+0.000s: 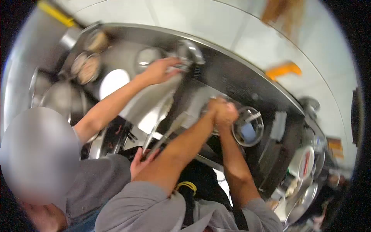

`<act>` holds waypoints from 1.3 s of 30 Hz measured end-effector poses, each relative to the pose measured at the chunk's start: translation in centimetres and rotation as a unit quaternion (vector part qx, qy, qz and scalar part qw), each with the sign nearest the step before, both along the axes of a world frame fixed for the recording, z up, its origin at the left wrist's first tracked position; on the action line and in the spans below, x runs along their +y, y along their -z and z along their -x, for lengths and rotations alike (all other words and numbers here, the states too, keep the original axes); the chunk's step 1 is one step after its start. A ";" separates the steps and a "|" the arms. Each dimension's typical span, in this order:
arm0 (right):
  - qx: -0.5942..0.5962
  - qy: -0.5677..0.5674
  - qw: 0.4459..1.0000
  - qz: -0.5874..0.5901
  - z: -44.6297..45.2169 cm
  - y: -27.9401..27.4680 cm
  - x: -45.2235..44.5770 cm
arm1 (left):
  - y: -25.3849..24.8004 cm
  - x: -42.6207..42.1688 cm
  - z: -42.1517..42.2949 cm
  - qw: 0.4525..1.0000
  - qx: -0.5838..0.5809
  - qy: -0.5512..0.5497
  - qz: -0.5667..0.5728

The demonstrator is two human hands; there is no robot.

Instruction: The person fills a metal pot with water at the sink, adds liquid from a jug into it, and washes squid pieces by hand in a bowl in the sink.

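My left hand [216,105] and my right hand [228,115] are pressed together in front of me, over a dark metal worktop. Both look closed, but blur and overlap hide whatever lies between the fingers. Partly behind the hands is a round metal rim [203,112]. Just to their right, a round bowl [261,129] holds a light blue piece [248,132] whose kind I cannot make out. A pale flat strip [278,125] lies farther right.
At left, a co-worker's hand [162,70] reaches toward shiny metalware [190,52]; their other hand [143,162] is at tongs [160,120]. A white plate [114,84] and food containers [89,68] stand beyond. Cluttered dishes [301,162] fill the right.
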State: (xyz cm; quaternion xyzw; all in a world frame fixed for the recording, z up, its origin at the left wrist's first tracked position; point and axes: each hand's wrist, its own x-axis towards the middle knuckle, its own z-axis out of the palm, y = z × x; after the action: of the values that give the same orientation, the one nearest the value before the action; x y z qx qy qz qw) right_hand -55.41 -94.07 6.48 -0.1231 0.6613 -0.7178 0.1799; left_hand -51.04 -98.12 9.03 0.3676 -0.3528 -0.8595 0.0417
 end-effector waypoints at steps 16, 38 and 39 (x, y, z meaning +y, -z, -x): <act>-0.383 -0.036 0.838 0.387 -0.1 -7.1 4.1 | -14.6 -0.3 2.4 0.991 0.120 -0.050 -0.016; 0.051 0.117 0.956 -0.265 5.0 -0.2 3.1 | 0.5 -4.6 -2.7 0.929 -0.021 0.276 0.247; -0.012 0.091 0.977 -0.193 6.8 0.6 4.6 | -0.2 -5.1 -3.5 0.911 -0.022 0.298 0.285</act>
State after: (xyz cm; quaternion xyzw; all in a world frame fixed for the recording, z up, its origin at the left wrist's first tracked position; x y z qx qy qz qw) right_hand -62.25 -89.50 5.88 -0.0166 0.7936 -0.5912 0.1427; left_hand -47.57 -103.22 9.23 0.2366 -0.6765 -0.6868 -0.1215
